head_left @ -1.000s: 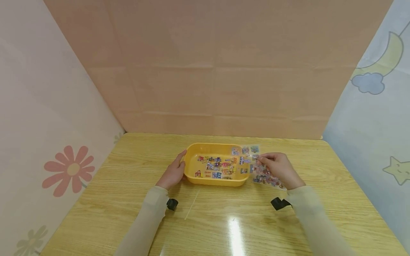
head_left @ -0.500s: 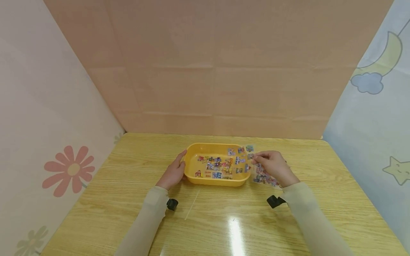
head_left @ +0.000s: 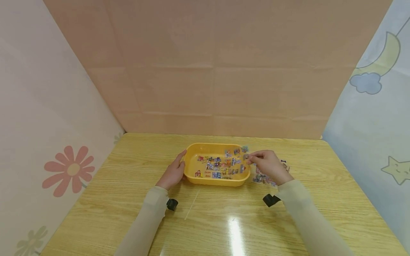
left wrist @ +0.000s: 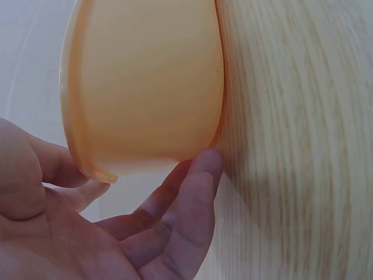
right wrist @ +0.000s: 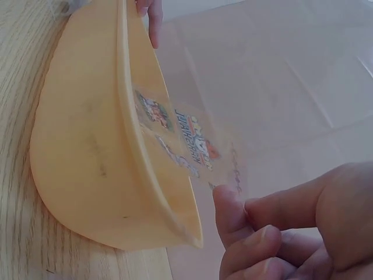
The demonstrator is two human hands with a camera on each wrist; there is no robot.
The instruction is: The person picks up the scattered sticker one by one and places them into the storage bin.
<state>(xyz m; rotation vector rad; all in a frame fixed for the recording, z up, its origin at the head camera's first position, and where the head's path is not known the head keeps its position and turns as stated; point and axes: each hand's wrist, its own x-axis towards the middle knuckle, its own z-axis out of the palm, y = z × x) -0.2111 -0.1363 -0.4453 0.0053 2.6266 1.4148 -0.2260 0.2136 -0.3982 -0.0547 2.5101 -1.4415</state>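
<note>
A yellow plastic tray (head_left: 216, 182) sits on the table with printed stickers (head_left: 212, 164) in its bottom. At its left end my left hand (head_left: 174, 174) grips it; the left wrist view shows thumb and a finger at the rim (left wrist: 87, 169) and other fingertips (left wrist: 207, 163) low on the wall. My right hand (head_left: 270, 166) pinches the edge of a clear sticker sheet (right wrist: 195, 140) between thumb and forefinger. That sheet slopes over the tray's right rim, its far part inside the tray. More clear sticker sheets (head_left: 264, 179) lie on the table under my right hand.
The wood-grain table (head_left: 208, 220) ends at a plain pinkish-tan backdrop (head_left: 211, 89). Patterned panels stand at the left (head_left: 38, 106) and right (head_left: 368, 124). A black strap piece (head_left: 270, 200) hangs at the right cuff, another (head_left: 172, 204) at the left.
My right hand has moved left, carrying the pinched sheet further over the tray. More of the sheets beneath that hand now show on its right. The left hand and tray have stayed put.
</note>
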